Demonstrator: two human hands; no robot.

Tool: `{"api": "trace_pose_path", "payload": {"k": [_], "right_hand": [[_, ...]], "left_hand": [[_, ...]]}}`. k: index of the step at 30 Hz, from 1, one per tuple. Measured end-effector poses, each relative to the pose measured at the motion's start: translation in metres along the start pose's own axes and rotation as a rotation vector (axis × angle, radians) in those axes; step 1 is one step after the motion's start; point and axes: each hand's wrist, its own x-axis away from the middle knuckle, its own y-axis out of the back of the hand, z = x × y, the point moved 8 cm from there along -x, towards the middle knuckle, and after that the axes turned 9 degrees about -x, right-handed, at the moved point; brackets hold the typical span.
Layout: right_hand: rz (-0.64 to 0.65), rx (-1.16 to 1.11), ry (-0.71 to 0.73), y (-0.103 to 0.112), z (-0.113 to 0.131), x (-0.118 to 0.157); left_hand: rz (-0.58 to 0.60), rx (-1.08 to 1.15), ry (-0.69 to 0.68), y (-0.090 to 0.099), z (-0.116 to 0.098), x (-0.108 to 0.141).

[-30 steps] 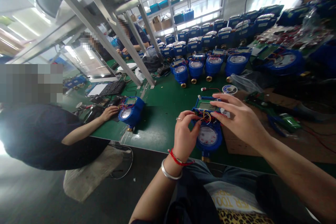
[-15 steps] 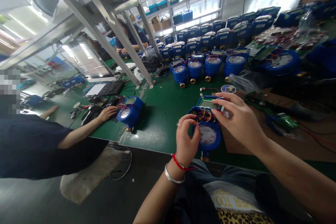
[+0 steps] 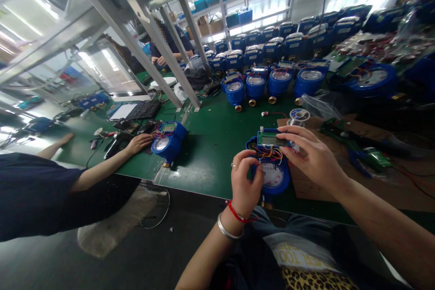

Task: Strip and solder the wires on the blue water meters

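Note:
A blue water meter [image 3: 273,176] with a round white dial lies in front of me, its brass fitting toward the table edge. Red, yellow and black wires [image 3: 273,153] bunch up in its open upper housing. Over that housing is a display board [image 3: 269,139] with a small LCD in a blue frame. The fingers and thumb of my right hand [image 3: 314,156] grip the board by its right side. My left hand [image 3: 247,183] is closed in a pinch at the left of the wires, next to the dial; whatever its fingertips hold is hidden.
Several blue meters [image 3: 255,84] stand in rows at the back. A solder spool [image 3: 299,115] and a cardboard sheet [image 3: 306,188] lie to the right, with tools and a green roll [image 3: 378,157]. At left, a co-worker's hand [image 3: 139,143] touches another meter [image 3: 168,142].
The display board has tipped to face me more and covers more of the housing. My right hand has turned slightly with it. My left hand stays pinched by the wires.

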Motion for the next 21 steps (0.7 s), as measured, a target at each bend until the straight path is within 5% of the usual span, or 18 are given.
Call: {"api": "trace_pose_path", "payload": {"k": [11, 21], "right_hand": [[0.086, 0.116, 0.011, -0.011, -0.003, 0.007], [0.109, -0.028, 0.056, 0.000, 0.023, 0.004]], "left_hand": [[0.008, -0.021, -0.027, 0.001, -0.003, -0.002], [0.031, -0.009, -0.077, 0.005, -0.007, -0.005]]}}
